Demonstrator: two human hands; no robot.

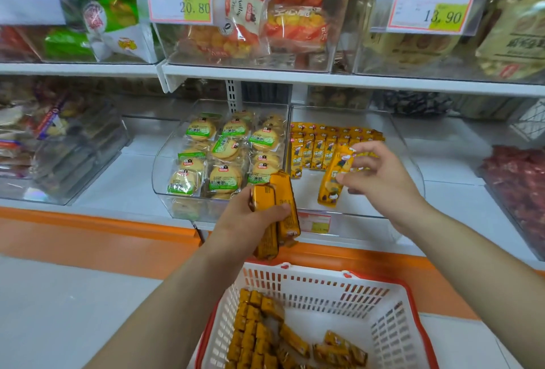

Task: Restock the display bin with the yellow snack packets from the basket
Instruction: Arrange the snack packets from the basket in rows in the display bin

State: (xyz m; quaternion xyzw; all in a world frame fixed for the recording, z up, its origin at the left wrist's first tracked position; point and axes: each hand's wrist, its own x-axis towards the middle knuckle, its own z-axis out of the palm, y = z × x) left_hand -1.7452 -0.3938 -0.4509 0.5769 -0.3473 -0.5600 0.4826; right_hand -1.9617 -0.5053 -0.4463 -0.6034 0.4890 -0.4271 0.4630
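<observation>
A clear display bin (410, 168) on the lower shelf holds rows of yellow snack packets (317, 147) along its back. My right hand (380, 180) pinches one yellow packet (334, 180) over the bin's bare front floor. My left hand (250, 218) grips a small bunch of yellow packets (284, 206) just in front of the bin's front wall. Below, a white basket with a red rim (324, 286) holds several more yellow packets (259, 333), mostly on its left side.
A clear bin of green-labelled round biscuits (224, 156) stands directly left of the display bin. Other clear bins line the upper shelf (295, 76), with price tags (180, 1) on their fronts. An orange strip (88, 230) edges the lower shelf.
</observation>
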